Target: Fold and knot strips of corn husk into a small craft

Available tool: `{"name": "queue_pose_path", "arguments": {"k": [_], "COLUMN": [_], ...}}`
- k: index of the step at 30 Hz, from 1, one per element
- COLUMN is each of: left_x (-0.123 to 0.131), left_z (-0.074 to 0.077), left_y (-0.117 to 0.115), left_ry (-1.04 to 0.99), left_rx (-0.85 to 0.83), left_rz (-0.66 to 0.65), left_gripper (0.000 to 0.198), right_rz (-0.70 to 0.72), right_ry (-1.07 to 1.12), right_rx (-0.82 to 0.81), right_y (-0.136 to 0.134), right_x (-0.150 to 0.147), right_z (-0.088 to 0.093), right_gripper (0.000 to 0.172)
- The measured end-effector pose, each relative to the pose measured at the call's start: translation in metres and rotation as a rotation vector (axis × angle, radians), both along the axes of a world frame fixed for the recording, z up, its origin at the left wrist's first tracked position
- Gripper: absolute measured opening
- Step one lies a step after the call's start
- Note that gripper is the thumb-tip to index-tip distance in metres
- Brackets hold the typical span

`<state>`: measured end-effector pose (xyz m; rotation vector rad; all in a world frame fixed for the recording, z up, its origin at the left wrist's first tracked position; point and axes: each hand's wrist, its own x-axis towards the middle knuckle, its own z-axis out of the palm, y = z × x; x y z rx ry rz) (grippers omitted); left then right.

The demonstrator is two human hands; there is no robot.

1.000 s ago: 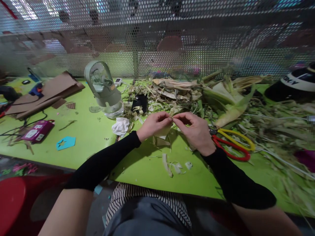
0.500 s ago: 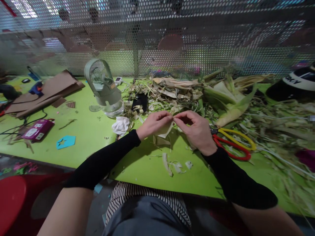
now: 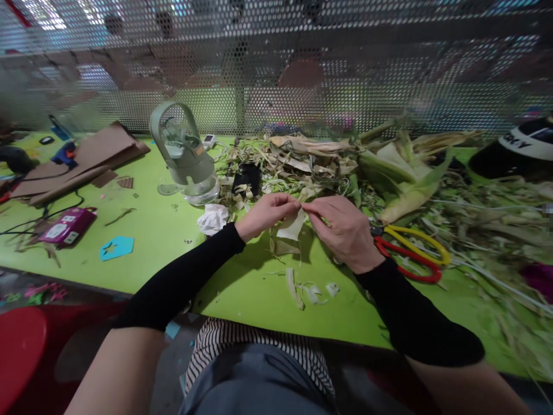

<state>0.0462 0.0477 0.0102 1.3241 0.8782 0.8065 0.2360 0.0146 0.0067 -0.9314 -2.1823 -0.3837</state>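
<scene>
My left hand [image 3: 268,215] and my right hand [image 3: 341,229] meet fingertip to fingertip above the green table [image 3: 254,294]. Both are closed in a pinch on a pale piece of corn husk [image 3: 291,226], which hangs below the fingertips. Another piece of husk [image 3: 287,248] lies on the table beneath it. Nearer to me are a narrow husk strip [image 3: 294,288] and small pale scraps [image 3: 317,293]. Just right of my right hand lie scissors with red and yellow handles [image 3: 417,245], their blades mostly hidden.
Husk shreds [image 3: 311,164] and a corn husk bundle [image 3: 401,178] spread along the back. A water bottle [image 3: 185,167], crumpled tissue [image 3: 213,219] and black phone-like object [image 3: 247,180] stand or lie left of centre. Farther left are a purple box [image 3: 69,226], blue card [image 3: 116,248] and brown paper [image 3: 82,155].
My right hand has turned slightly, its fingers more drawn together. More of the husk piece now shows hanging between my hands. The things on the table have stayed put.
</scene>
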Motion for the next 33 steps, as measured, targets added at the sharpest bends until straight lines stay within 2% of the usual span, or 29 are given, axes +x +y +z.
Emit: {"name": "queue_pose_path", "arguments": {"k": [4, 8, 10, 13, 16, 18, 25, 33], "left_x": [-0.001, -0.001, -0.001, 0.001, 0.002, 0.003, 0.004, 0.006], "left_z": [0.002, 0.003, 0.002, -0.001, -0.002, -0.001, -0.001, -0.007], "left_y": [0.001, -0.001, 0.000, 0.000, 0.000, -0.001, -0.002, 0.000], "left_ry": [-0.042, -0.068, -0.062, -0.069, -0.042, -0.022, -0.009, -0.059], "left_rx": [-0.062, -0.047, -0.026, 0.011, 0.065, 0.102, 0.147, 0.172], "left_rz": [0.011, 0.014, 0.031, 0.043, 0.026, 0.022, 0.009, 0.036], "left_gripper": [0.017, 0.027, 0.027, 0.025, 0.022, 0.019, 0.020, 0.014], "right_rz": [0.008, 0.035, 0.044, 0.024, -0.010, -0.022, -0.079, -0.010], "right_ry": [-0.079, 0.014, 0.161, 0.472, 0.750, 0.845, 0.870, 1.062], "right_rx": [-0.002, -0.082, -0.200, -0.471, -0.762, -0.872, -0.902, -1.030], "right_y": [0.000, 0.002, 0.003, 0.005, 0.006, 0.007, 0.007, 0.008], "right_x": [0.004, 0.004, 0.002, -0.001, -0.003, -0.004, -0.005, -0.008], "right_z": [0.001, -0.001, -0.002, -0.004, -0.004, -0.003, 0.000, -0.001], "right_gripper": [0.025, 0.026, 0.022, 0.013, 0.017, 0.019, 0.023, 0.041]}}
